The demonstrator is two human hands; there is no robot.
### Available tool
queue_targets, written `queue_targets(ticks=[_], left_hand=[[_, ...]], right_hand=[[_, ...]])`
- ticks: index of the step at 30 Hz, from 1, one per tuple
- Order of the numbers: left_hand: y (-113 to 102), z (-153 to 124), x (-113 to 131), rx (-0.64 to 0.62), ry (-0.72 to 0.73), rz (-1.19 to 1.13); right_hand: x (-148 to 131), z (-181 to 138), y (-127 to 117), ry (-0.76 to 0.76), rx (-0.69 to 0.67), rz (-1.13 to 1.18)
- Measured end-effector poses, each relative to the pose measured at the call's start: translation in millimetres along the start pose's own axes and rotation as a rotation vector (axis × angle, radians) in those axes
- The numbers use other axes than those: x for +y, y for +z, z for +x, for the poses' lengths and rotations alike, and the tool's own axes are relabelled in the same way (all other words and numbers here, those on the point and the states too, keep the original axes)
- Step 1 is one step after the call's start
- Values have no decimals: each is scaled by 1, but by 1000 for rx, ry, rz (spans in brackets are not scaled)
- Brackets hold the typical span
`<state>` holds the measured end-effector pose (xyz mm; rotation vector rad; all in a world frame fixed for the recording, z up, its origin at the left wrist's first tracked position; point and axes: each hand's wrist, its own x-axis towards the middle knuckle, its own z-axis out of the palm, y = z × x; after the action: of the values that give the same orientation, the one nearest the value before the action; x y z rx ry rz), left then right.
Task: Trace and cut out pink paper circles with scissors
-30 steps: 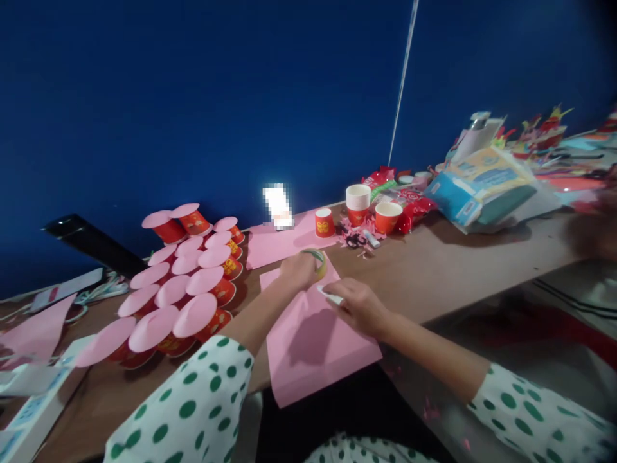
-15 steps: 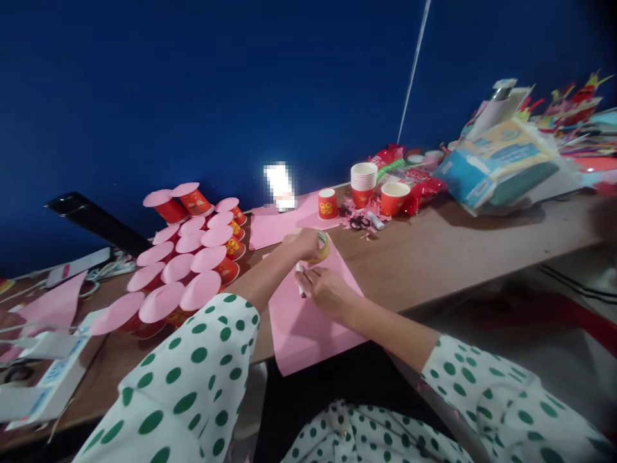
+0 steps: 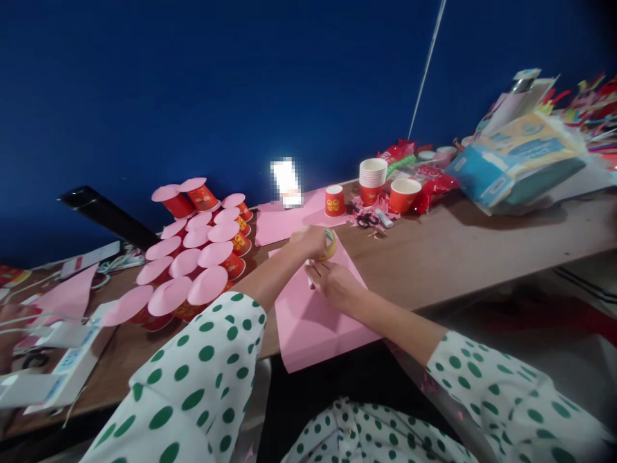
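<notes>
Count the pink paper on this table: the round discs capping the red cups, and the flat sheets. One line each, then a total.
Round pink paper discs capping red paper cups: 15
Flat pink paper sheets, one beneath the left hand holding a yellow tape roll: 3
Total: 18

Wooden table (image 3: 482, 251), pink paper (image 3: 313, 315), red cups (image 3: 197, 251)
</notes>
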<state>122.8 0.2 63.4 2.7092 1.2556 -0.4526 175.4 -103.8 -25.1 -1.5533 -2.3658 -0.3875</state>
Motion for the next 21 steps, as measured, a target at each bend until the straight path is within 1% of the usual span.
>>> queue_targets(ticks=[5,11,15,18,21], left_hand=[[0,-1,0,23,21,-2],[0,-1,0,19,15,-5],[1,0,0,23,15,7],[3,1,-1,30,21,5],[5,2,-2,41,20,4]], right_hand=[[2,0,1,2,-5,20],[3,1,5,18,4,39],[5,3,7,17,-22,48],[8,4,6,13,-43,46],[11,2,3,6,-34,36]])
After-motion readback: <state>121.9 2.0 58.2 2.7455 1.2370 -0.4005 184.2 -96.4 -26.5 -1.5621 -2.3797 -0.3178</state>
